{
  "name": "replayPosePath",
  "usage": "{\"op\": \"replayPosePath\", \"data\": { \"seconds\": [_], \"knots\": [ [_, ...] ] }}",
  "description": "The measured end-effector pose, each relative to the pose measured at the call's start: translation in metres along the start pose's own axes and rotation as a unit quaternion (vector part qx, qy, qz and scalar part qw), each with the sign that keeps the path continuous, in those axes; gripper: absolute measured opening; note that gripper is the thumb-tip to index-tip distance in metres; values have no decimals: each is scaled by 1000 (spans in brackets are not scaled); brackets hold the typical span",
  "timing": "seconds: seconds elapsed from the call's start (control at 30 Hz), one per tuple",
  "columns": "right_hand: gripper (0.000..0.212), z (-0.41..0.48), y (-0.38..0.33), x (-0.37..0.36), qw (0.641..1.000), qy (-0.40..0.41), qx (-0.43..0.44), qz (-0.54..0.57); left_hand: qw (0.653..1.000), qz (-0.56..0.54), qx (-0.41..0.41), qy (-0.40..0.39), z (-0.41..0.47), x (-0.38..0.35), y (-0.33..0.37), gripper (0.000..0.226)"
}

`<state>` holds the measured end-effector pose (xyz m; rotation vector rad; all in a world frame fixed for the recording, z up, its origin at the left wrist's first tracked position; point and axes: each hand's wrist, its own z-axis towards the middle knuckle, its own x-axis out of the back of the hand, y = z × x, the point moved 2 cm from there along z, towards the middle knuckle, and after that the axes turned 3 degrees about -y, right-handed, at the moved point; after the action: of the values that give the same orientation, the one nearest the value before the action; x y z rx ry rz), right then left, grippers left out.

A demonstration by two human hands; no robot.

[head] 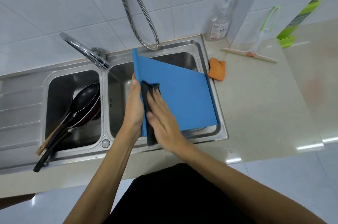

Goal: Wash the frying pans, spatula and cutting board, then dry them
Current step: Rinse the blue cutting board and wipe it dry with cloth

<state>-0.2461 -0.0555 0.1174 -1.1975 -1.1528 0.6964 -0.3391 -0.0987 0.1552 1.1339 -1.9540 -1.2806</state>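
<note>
A blue cutting board (182, 95) stands tilted over the right sink basin (118, 84). My left hand (133, 106) grips its left edge, thumb on the front face. My right hand (162, 116) presses a dark cloth (149, 95) flat against the board near that edge, fingers straight. Two black frying pans (84, 103) lie stacked in the left basin (60, 84), their handles sticking out over the front rim. A wooden spatula handle (43, 148) lies beside those handles.
A chrome tap (86, 52) reaches over the divider between the basins, and a metal hose (139, 22) hangs above the right one. On the counter to the right lie an orange cloth (216, 70), a soap bottle (218, 22) and a squeegee (252, 53).
</note>
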Motion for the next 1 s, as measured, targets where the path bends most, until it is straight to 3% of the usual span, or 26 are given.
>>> {"op": "replayPosePath", "data": {
  "seconds": [0.1,0.23,0.43,0.77,1.0],
  "knots": [
    [57,-37,2,0,999,-41,16,5,997,-73,34,-15,-1,-1,-3,47],
    [57,-24,-7,-3,999,10,30,25,990,-123,61,-29,-2,-6,0,50],
    [60,47,-12,7,995,81,22,54,995,-94,27,-4,-3,-11,4,51],
    [55,139,-15,32,993,110,-27,28,1000,-21,14,-4,-5,-9,10,44],
    [60,25,-12,-2,998,56,-24,28,999,-34,30,29,-3,-6,11,38]
  ]
}}
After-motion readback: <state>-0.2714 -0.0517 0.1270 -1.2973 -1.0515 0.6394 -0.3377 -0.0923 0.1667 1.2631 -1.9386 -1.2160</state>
